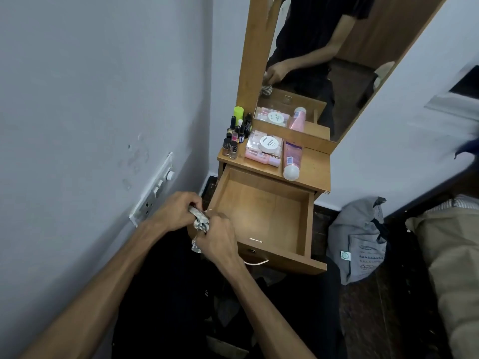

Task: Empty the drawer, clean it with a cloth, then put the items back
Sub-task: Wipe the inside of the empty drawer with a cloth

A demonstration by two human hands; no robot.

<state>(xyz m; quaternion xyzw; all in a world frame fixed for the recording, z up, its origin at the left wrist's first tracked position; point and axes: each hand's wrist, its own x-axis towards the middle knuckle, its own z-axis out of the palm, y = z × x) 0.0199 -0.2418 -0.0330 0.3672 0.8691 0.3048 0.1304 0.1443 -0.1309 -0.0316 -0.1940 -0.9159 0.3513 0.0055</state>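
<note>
Just left of the frame's centre, the left hand (176, 212) and the right hand (220, 235) are drawn together, both closed on a crumpled patterned cloth (199, 224) bunched between them. They sit at the drawer's near left corner, above its rim rather than inside it.

The wooden drawer (308, 229) stands pulled fully out at centre frame. Its floor is almost bare: only a thin pale stick-like item (255, 240) lies near the front wall, too small to identify. A pale handle loop (256, 263) hangs from the drawer front.

Space is tight. A grey wall with a white switch panel (155, 190) runs close along the drawer's left side, and a grey printed bag (360, 242) slumps on the dark floor just right of it. The near side, at lower centre, is dark and hard to read.

Above the drawer, the dresser top (316, 172) carries the removed items: a cluster of small nail-polish bottles (233, 141) at its left edge with a lime-green capped bottle (238, 112) behind them, a clear box (263, 149) with a round white tub (269, 144) on it in the middle, and a pink tube (291, 161) lying on its side to the right, white cap toward the drawer. A mirror (324, 60) rises behind them in the upper centre.
</note>
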